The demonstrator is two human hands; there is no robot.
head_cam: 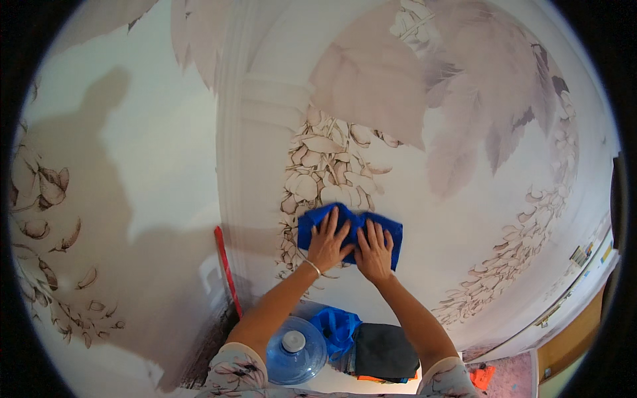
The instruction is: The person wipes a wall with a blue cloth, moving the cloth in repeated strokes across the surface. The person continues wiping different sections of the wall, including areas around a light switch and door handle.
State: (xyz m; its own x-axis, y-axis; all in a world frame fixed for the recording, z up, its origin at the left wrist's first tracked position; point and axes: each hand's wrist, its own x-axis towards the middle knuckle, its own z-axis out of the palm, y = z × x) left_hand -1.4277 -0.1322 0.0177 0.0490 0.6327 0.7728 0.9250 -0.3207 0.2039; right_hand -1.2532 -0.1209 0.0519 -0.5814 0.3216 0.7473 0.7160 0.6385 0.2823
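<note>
A blue cloth lies spread against a wall printed with pale flowers and leaves. My left hand presses flat on the cloth's left half, fingers spread; a light bracelet circles that wrist. On the right half rests my right hand, its palm down and fingers pointing up the wall. Both hands pin the cloth to the surface without visibly grasping it. The two thumbs point toward each other near the cloth's middle, and its upper edge is wrinkled between them.
Below my arms stand a large clear-blue water bottle with a white cap, a blue plastic bag and a dark folded stack. A red strip leans at the wall corner. An orange item lies on the floor, lower right.
</note>
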